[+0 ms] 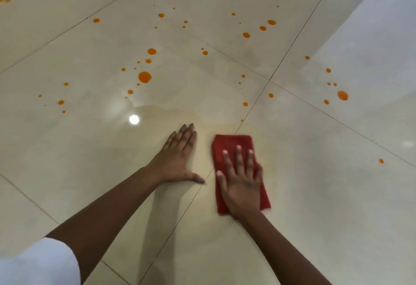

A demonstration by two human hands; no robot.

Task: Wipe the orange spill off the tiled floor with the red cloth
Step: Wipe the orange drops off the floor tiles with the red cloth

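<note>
A folded red cloth [229,147] lies flat on the cream tiled floor [315,194]. My right hand [240,183] presses down on it with fingers spread. My left hand [177,161] rests palm down on the bare tile just left of the cloth, fingers together, holding nothing. Orange drops are scattered over the tiles beyond both hands; the biggest orange drop [144,77] is up and to the left, another large drop [342,95] is far right. A pale wet smear [171,111] lies just ahead of my left hand.
Dark grout lines cross the floor diagonally, one passing between my hands. A bright lamp reflection [134,119] shines on the tile ahead of my left hand. A white sleeve [38,264] shows at the bottom left. Lighter, glossier floor fills the upper right corner.
</note>
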